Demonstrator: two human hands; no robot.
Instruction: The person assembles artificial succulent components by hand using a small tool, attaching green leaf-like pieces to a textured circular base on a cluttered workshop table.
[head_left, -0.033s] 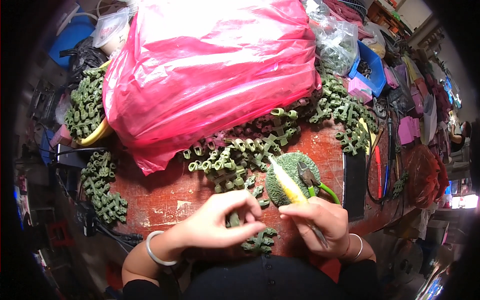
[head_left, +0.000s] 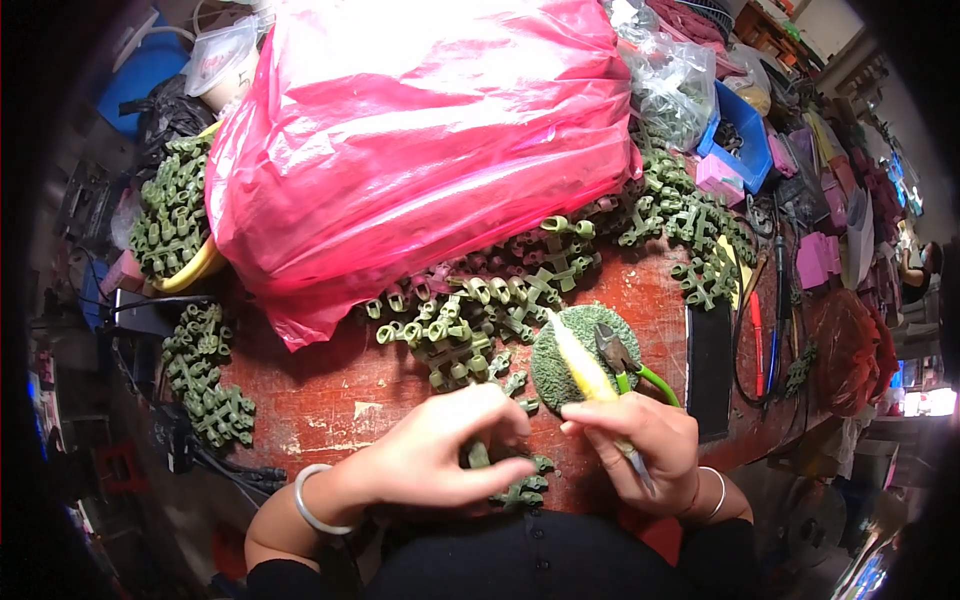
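Note:
Over the near edge of the table, my left hand point(head_left: 450, 440) is curled round a small green wax-like piece point(head_left: 479, 455), mostly hidden by the fingers. My right hand point(head_left: 640, 440) grips a slim tool point(head_left: 590, 375), yellow in the middle with a pale pointed tip; its lower end pokes out below the palm. The tip reaches over a round, textured green pad point(head_left: 555, 375). On that pad lie cutting pliers point(head_left: 617, 352) with green handles, close to my right fingers. Below my left fingers sits another branched green piece point(head_left: 522, 490).
A large pink plastic bag point(head_left: 430, 150) covers the back middle, with branched green pieces point(head_left: 450, 330) spilling from under it. More stand in clusters left point(head_left: 208, 375) and right point(head_left: 690, 200). A black strip point(head_left: 708, 370), cords and a blue bin point(head_left: 738, 140) are at right.
My left hand has shifted slightly right, its fingers opening a little round the green piece. The tool in my right hand has tilted slightly more upright.

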